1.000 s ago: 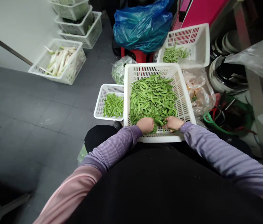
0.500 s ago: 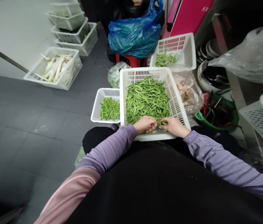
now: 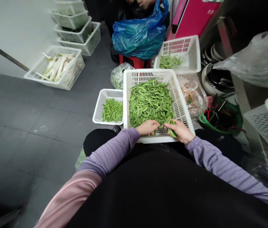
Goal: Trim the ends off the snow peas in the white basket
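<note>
R hand fingers curled tight, pinching a snow pea pod. L hand loosely curled at near rim of white basket, lower centre; can't tell if holding anything.

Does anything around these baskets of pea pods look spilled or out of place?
A pale green scrap lies on the dark floor beside the person's knee, outside the white plastic basket. It looks stray, but it's too blurred to identify.

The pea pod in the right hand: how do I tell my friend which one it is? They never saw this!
Find the big white plastic basket heaped with green pea pods, right in front of the person. At its near edge is the right hand. The pea pod you want is pinched in that hand, not lying in the heap like its neighbours.
</note>
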Demonstrator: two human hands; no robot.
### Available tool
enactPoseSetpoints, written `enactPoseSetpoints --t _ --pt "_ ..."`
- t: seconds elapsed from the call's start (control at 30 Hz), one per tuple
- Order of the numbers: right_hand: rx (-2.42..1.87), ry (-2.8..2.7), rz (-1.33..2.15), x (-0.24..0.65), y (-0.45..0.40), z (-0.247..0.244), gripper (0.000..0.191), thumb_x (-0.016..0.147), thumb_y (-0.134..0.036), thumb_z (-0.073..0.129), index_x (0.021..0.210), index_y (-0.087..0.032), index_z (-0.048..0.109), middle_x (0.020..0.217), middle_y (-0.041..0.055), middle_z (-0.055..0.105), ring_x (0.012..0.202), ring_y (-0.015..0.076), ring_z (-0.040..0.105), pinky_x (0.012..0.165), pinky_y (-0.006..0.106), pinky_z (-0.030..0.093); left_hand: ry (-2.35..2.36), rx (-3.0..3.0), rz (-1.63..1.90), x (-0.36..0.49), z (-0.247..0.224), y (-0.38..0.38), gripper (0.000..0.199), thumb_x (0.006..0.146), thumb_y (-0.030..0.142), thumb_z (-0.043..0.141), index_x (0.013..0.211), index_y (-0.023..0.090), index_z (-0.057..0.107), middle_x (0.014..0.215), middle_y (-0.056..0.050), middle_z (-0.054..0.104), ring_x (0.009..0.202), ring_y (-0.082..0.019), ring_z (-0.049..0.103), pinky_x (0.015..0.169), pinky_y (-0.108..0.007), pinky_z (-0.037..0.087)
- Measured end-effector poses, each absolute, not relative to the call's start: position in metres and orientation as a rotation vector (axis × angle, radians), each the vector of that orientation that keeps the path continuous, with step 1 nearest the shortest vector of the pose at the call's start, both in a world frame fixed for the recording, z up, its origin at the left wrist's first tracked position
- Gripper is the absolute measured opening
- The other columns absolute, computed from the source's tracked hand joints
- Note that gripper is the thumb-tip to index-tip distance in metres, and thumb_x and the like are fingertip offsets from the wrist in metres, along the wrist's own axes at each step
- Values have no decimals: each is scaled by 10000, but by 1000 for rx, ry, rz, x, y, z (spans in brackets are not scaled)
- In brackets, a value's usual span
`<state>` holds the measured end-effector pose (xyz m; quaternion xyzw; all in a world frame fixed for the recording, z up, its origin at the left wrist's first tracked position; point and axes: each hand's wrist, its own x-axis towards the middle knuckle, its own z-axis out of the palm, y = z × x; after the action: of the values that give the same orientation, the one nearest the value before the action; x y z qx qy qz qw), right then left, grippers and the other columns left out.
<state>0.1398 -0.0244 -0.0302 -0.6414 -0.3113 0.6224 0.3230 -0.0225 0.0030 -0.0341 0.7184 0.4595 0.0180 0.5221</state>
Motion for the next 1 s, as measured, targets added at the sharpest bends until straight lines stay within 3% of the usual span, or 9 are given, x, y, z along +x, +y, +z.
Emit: enactPoseSetpoints --t 0.13,0.23,0.3,0.33,0.5,0.63,0.73,0.87,1.0 --pt "-1957 -1341 1630 148 -20 -30 269 634 -361 680 652 -158 506 574 4 547 434 89 475 428 219 379 999 1775 -174 -21 -25 4 301 814 241 342 878 112 606 774 -52 634 554 -83 549 504 -186 441" --pt "-2330 -2101 916 167 -13 -24 141 716 -269 604 705 -130 582 679 95 607 619 182 572 544 266 407 1089 2073 -452 -26 -23 7 278 755 212 407 811 92 651 817 -121 653 723 -178 603 627 -253 459" --pt "-2324 -2337 364 175 -10 -19 151 762 -246 544 819 -129 620 826 135 628 759 226 587 618 289 412 1139 2179 -574 -29 -23 10 293 741 211 418 836 83 663 883 -155 651 802 -213 603 658 -269 449" --pt "-2228 -2412 272 175 -9 -17 180 778 -253 525 878 -143 628 892 132 627 809 229 582 649 291 413 1129 2198 -593 -30 -23 11 294 736 216 424 841 88 667 883 -151 653 798 -210 601 648 -260 441" --pt "-1565 -2613 893 148 -3 -15 170 723 -281 603 864 -205 661 881 43 620 814 171 573 731 247 401 891 2096 -404 -33 -17 18 228 732 246 457 709 147 661 625 -9 610 563 -94 506 522 -185 352" --pt "-1503 -2282 1220 134 0 -20 200 640 -354 661 732 -178 640 737 8 588 724 153 547 695 250 391 892 2075 -102 -35 -17 18 262 776 258 441 650 131 633 520 31 516 500 -65 416 513 -177 318" --pt "-1665 -1744 1408 131 -4 -22 354 554 -471 687 702 -169 577 580 -37 510 546 110 467 561 242 362 1044 2120 233 -32 -21 12 306 827 280 396 686 131 624 601 12 555 578 -77 455 575 -183 348" --pt "-1506 -1092 1704 130 -9 -25 407 543 -508 675 643 -198 431 476 -73 371 416 70 333 419 217 283 1259 2157 500 -24 -25 5 354 876 278 309 772 138 616 789 -41 612 733 -104 525 694 -201 390" --pt "-1488 -887 1457 166 12 -23 366 687 -536 513 628 -220 337 509 -58 333 444 82 365 436 217 349 1258 2245 150 -21 -35 3 356 868 292 309 818 155 634 841 -63 619 780 -145 561 730 -245 424"
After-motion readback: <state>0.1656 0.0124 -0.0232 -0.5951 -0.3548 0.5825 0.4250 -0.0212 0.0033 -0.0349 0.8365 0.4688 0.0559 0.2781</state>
